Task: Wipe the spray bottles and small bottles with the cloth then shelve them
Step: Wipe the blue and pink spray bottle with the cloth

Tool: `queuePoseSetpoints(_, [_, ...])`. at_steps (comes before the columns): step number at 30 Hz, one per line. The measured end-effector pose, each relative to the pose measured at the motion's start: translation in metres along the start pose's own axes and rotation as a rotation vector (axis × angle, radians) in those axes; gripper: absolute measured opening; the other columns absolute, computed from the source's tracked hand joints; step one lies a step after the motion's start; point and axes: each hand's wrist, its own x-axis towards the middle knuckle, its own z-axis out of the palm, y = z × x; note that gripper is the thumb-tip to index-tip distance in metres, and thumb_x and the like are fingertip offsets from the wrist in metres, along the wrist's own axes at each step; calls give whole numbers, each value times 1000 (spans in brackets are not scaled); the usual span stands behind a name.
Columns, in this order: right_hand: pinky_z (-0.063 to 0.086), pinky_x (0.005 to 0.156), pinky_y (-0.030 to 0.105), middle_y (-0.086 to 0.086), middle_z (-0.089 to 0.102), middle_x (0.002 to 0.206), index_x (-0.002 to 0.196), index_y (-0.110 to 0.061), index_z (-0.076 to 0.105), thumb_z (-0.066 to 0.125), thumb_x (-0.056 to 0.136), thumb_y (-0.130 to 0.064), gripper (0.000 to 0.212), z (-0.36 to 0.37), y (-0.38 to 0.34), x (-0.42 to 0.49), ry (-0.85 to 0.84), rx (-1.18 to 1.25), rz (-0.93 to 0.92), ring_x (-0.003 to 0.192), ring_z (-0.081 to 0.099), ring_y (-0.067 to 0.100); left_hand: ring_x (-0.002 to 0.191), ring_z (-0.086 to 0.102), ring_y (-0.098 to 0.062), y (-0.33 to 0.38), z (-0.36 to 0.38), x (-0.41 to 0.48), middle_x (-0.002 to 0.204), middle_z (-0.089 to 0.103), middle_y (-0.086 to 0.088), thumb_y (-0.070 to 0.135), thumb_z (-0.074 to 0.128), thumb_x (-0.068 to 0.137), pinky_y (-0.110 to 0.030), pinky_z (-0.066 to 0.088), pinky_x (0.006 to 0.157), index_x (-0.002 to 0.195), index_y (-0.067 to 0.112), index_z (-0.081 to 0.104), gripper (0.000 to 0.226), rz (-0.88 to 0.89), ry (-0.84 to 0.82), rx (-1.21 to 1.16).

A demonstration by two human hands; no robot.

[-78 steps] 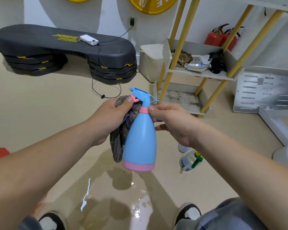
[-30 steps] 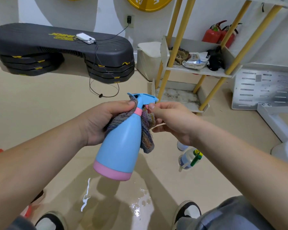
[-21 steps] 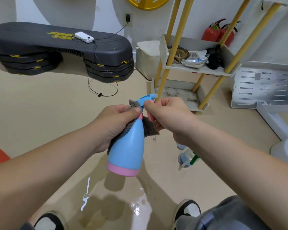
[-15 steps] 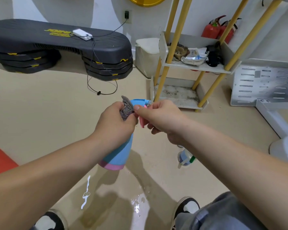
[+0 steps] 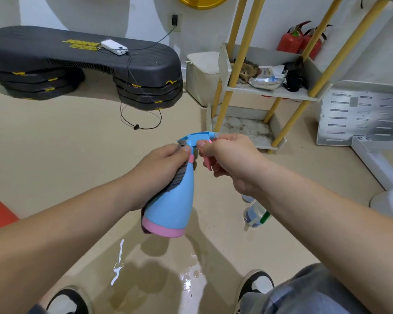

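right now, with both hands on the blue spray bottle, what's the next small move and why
Probably slide the cloth down and round the blue spray bottle toward its pink base. The left hand holds the cloth against the neck and one side, the right hand pinches the spray head, and the bottle's front is bare.

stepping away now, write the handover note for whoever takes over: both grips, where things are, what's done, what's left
Left grip: holds the cloth against the blue spray bottle, which is tilted in the air.
Right grip: pinches the bottle's spray head near the pink trigger.
Floor, under the right forearm: a clear bottle with a green part lying down, another partly hidden beside it.
Done: no bottle visible on the rack.
Left: finish wiping the blue one, shelve it, then do the floor bottles.
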Motion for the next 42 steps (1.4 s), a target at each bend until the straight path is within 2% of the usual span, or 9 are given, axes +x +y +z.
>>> queuePoseSetpoints(2, [41, 57, 31, 11, 60, 67, 81, -8, 67, 72, 93, -20, 18, 2, 3, -1, -25, 14, -5, 59, 49, 20, 80, 74, -19, 3, 5, -3, 82, 77, 7, 46, 58, 102, -40, 59, 78, 94, 24, 69, 26, 147, 130, 192])
queuePoseSetpoints(4, [42, 56, 30, 9, 62, 66, 80, -8, 67, 72, 94, -20, 19, 5, 4, -2, -16, 13, -20, 56, 49, 17, 79, 70, -24, 1, 3, -6, 91, 74, -5, 48, 55, 104, -37, 55, 73, 99, 22, 65, 28, 213, 129, 292])
queuePoseSetpoints(7, [42, 57, 30, 9, 62, 67, 83, -6, 68, 71, 94, -19, 18, 3, 1, -2, 37, 12, -39, 57, 49, 17, 75, 69, -16, -7, -6, -7, 92, 76, -6, 51, 44, 108, -25, 52, 68, 105, 19, 70, 42, 91, 44, 136])
queuePoseSetpoints(13, [43, 61, 31, 5, 63, 63, 92, -2, 71, 69, 96, -19, 18, -10, 2, -1, 21, 27, -32, 56, 50, 16, 85, 66, -17, -21, -25, -5, 112, 75, -13, 59, 37, 107, -31, 47, 82, 114, 3, 68, 64, -126, 51, 116])
queuePoseSetpoints(17, [45, 64, 33, 5, 62, 62, 93, 0, 72, 68, 98, -20, 21, -8, 5, 0, 14, 29, -35, 62, 53, 18, 79, 67, -19, -5, -13, -9, 93, 76, -4, 57, 41, 107, -32, 51, 79, 114, 5, 68, 59, -70, 62, -1])
queuePoseSetpoints(22, [44, 63, 34, 12, 61, 72, 91, -3, 71, 71, 96, -22, 20, -4, 4, 0, 26, 45, -30, 73, 54, 23, 91, 75, -38, 18, -2, -10, 105, 79, -13, 46, 65, 92, -68, 55, 95, 115, 17, 67, 37, 23, -66, -83])
queuePoseSetpoints(30, [43, 57, 31, 2, 55, 66, 103, 4, 75, 71, 97, -30, 35, -2, 3, -2, -100, 17, -5, 61, 47, 15, 93, 77, -41, 12, -6, -8, 100, 80, -8, 38, 65, 102, -60, 60, 90, 116, 26, 68, 18, 85, -15, 11])
queuePoseSetpoints(37, [41, 60, 31, 9, 60, 69, 81, 3, 71, 68, 95, -26, 32, 4, -1, -3, 3, -144, -8, 67, 48, 20, 100, 70, -22, 14, 5, -9, 106, 74, -2, 51, 37, 109, -38, 52, 96, 105, 28, 65, 37, -3, 259, 31])
queuePoseSetpoints(42, [36, 58, 31, 9, 53, 62, 65, -7, 58, 61, 97, -17, 34, 3, -3, -3, 55, -149, 4, 58, 43, 19, 116, 64, -8, 12, 20, -11, 121, 70, 13, 49, 44, 102, -34, 48, 105, 131, 42, 59, 33, 129, -48, 134])
